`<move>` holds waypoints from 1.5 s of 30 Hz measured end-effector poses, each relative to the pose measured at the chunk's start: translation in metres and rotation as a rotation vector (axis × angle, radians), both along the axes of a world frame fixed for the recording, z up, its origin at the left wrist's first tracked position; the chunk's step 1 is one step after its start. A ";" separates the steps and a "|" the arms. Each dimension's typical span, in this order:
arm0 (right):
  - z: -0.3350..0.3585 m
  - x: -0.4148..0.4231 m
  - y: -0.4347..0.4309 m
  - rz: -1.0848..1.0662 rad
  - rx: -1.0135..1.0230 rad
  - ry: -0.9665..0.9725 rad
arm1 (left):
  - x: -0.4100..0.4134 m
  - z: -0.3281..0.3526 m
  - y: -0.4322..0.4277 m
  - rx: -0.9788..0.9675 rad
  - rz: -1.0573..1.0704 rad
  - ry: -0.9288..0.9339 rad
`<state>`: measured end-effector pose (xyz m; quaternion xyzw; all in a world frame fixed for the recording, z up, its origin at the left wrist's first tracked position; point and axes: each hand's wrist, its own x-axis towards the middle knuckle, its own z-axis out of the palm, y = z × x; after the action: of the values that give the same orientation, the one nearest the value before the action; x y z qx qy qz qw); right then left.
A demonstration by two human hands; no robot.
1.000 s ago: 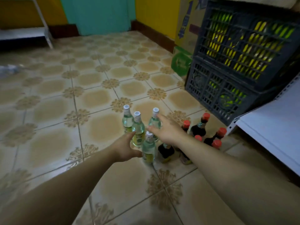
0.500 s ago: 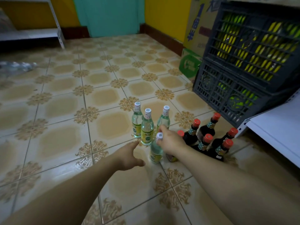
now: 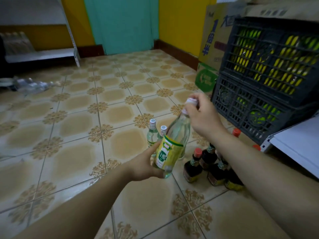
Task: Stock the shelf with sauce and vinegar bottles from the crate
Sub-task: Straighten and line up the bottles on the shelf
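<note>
A clear vinegar bottle [image 3: 176,137] with a yellow-green label hangs tilted above the floor, held in both hands. My right hand [image 3: 202,118] grips its neck and white cap. My left hand [image 3: 146,166] holds its lower body at the label. Behind it, two more clear vinegar bottles [image 3: 152,133] stand on the tiles. Several dark sauce bottles [image 3: 193,166] with red caps stand in a cluster under my right forearm. The white shelf [image 3: 300,144] shows at the right edge.
Two stacked dark plastic crates [image 3: 269,69] with yellow-green contents stand at right, cardboard boxes [image 3: 214,35] behind them. Another white shelf unit [image 3: 41,54] sits far left, with crumpled clear plastic [image 3: 32,85] on the tiled floor.
My right hand has lifted one vinegar bottle off the floor by its neck and tilted it. My left hand has moved in and taken hold of its lower body.
</note>
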<state>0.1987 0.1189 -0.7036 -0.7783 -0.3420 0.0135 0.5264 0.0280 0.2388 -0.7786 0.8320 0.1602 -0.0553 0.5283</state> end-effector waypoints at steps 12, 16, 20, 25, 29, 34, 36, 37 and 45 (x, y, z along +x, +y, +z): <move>0.087 0.012 -0.030 0.252 0.248 0.364 | 0.033 0.090 -0.052 -0.369 0.159 -0.537; 0.083 0.007 -0.032 0.372 0.263 0.417 | 0.041 0.096 -0.062 -0.400 0.230 -0.590; 0.085 0.011 -0.035 0.344 0.306 0.362 | 0.041 0.101 -0.062 -0.408 0.178 -0.561; 0.099 0.016 -0.055 0.294 0.324 0.317 | 0.057 0.111 -0.076 -0.444 0.134 -0.604; 0.141 0.036 -0.099 0.156 0.311 0.186 | 0.100 0.150 -0.101 -0.461 0.036 -0.617; 0.221 0.075 -0.180 -0.075 0.181 0.046 | 0.170 0.227 -0.154 -0.391 -0.177 -0.682; 0.249 0.086 -0.213 -0.129 0.174 -0.013 | 0.195 0.255 -0.178 -0.354 -0.260 -0.704; 0.262 0.090 -0.229 -0.153 0.186 -0.040 | 0.206 0.267 -0.191 -0.335 -0.304 -0.716; 0.341 0.122 -0.334 -0.350 0.213 -0.050 | 0.282 0.337 -0.291 -0.234 -0.551 -0.717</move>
<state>0.3206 -0.2154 -0.3621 -0.7658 -0.2140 -0.1339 0.5915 0.3104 -0.0523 -0.4414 0.7450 -0.2670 0.0797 0.6060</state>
